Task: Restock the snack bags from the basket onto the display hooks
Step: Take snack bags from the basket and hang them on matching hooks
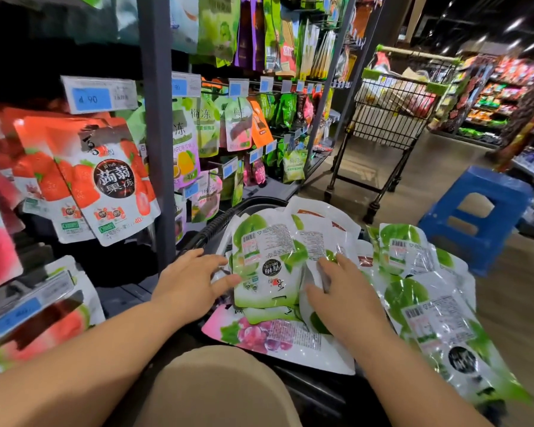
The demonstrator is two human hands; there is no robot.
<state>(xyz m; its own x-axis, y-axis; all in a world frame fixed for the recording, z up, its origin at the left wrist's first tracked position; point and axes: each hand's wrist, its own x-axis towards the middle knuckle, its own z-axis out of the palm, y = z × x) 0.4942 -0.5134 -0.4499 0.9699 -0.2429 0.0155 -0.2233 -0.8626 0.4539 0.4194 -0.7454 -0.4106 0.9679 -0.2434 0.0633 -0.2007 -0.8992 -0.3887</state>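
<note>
- Status: the green snack bags (265,263) lie loose in the basket (211,224), back side up, over a grape bag (259,334).
- Left hand (191,282): fingers extended and relaxed, tips touching the top bag's left edge; nothing is grasped.
- Right hand (342,291): fingers laid flat on the pile beside that bag; no grip is visible.
- Procedure: square several same-flavour bags into one stack and align the hang holes.
- Grasp the stack near the hole end, then carry it to the display hooks (250,83).
- Caution: glossy film probably slides; lift few bags at once.
</note>
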